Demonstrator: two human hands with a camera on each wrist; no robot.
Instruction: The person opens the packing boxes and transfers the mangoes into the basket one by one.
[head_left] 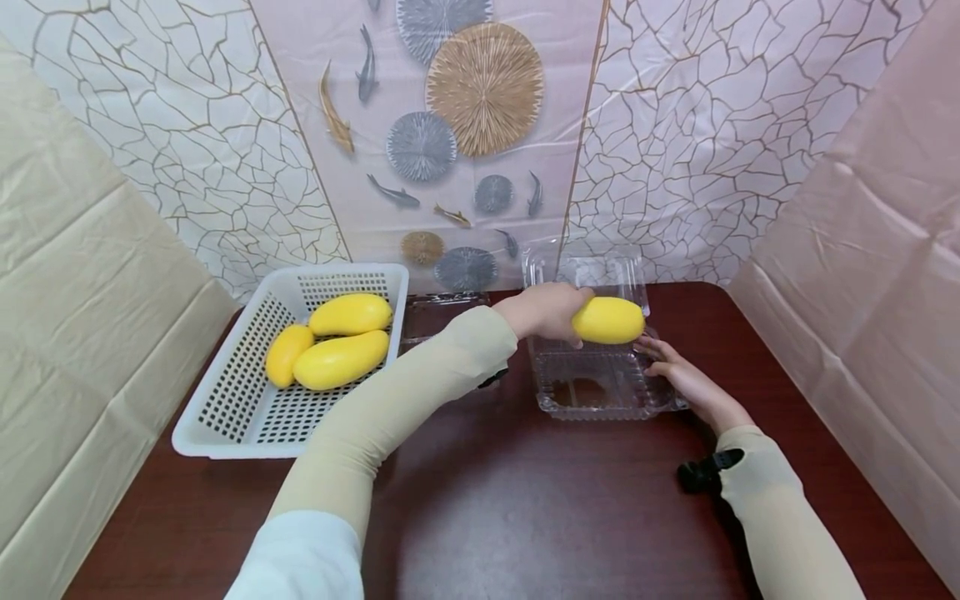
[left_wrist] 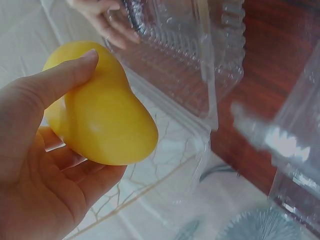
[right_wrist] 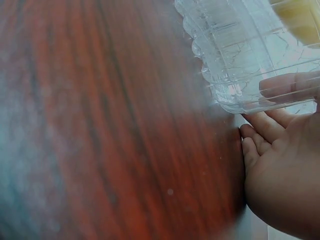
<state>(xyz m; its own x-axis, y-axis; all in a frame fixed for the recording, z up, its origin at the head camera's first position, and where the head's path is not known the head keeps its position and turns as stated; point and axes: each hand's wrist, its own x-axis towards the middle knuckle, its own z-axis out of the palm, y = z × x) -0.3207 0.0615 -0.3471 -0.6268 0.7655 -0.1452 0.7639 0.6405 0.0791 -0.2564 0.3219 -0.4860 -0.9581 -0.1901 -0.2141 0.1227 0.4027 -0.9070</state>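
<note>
My left hand point(head_left: 551, 312) grips a yellow mango point(head_left: 609, 320) above a lidded clear plastic container point(head_left: 592, 412), whose lid point(head_left: 603, 271) stands raised at the back. In the left wrist view the thumb lies across the mango point(left_wrist: 107, 112), and the fingers support it from beneath. Over at the container's right side, my right hand point(head_left: 693, 387) holds the wall. The right wrist view has its thumb point(right_wrist: 287, 86) seen through the clear plastic and the other fingers outside, below the edge. Three more mangoes, one of them point(head_left: 341, 360) in front, lie in a white basket point(head_left: 217, 446).
Another clear plastic container point(head_left: 442, 312) sits behind the left forearm, partly hidden. Dark reddish wood forms the table point(head_left: 525, 517). Patterned sheeting point(head_left: 675, 125) rises behind it, with beige fabric walls point(head_left: 847, 333) at both sides.
</note>
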